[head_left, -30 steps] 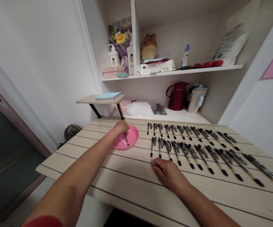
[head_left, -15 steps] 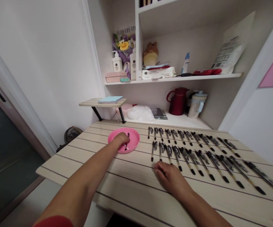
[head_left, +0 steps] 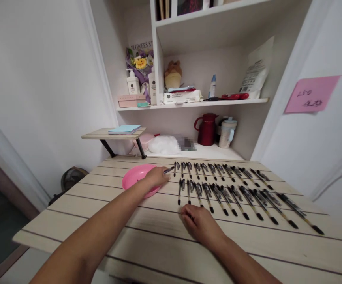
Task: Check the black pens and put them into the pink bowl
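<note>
My left hand is over the right rim of a pink round tray, fingers closed on a slim black pen that points toward the rows. Most of the pen is hidden by the fingers. A tiny dark bit shows inside the tray beside my forearm. My right hand rests curled on the table, just in front of the near row of pens, with nothing visible in it. Behind lies a second row of pens. Both rows slant away to the right, with black ends toward me.
The slatted wooden table has a small raised shelf at its back left, bearing blue paper. Behind stand a red jug and a pale tumbler. A pink note is on the right wall.
My left hand has come up from inside the pink tray and moved right to its rim, with the pen in its fingers. My right hand stays by the near row. The view has turned right.
</note>
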Demonstrator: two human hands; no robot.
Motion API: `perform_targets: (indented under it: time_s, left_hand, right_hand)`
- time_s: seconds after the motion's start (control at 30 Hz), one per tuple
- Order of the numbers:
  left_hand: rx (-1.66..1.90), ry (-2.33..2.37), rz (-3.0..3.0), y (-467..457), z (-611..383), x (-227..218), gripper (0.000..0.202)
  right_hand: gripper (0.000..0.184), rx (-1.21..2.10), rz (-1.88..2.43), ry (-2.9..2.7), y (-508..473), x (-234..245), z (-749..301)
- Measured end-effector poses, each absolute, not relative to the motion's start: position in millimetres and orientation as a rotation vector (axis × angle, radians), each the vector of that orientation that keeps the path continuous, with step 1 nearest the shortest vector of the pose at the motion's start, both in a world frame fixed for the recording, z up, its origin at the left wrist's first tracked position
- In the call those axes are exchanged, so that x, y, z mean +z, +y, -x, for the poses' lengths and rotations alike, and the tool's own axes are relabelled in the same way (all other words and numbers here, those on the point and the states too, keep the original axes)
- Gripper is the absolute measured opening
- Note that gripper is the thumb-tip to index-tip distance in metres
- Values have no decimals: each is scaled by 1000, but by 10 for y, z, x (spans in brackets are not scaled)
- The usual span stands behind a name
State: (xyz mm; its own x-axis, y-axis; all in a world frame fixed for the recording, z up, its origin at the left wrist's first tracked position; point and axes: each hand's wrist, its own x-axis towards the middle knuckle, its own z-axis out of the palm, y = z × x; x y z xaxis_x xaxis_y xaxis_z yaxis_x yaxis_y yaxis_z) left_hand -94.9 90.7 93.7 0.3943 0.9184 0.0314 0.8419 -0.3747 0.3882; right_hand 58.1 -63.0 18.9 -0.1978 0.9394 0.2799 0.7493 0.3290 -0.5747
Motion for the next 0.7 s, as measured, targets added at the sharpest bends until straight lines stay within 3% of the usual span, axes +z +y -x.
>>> perform_targets:
  time_s: [0.3,0.7]
  left_hand:
    - [161,1669,-2463,876,1039,837,19]
    - [120,1795,-2433,747,1773,1059,8]
  right_hand:
    - [14,399,1462,-1984,-621,181,-637]
    - [15,427,1474,-1984,-627,190,-629]
